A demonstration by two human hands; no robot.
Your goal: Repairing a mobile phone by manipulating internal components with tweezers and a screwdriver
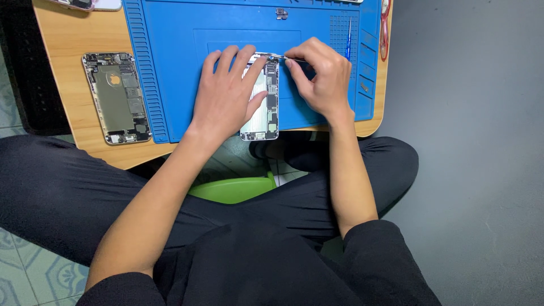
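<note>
Two hands on the opened phone [262,107]: left hand [226,96] flat, half-covering it, right hand [320,76] pinching tweezers [289,58], tip hard to see.

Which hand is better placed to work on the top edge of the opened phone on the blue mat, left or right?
The right hand, probably. Its fingers pinch a thin metal tool whose tip is at the top edge of the opened phone. The left hand lies flat on the phone, steadying it on the blue mat.
</note>
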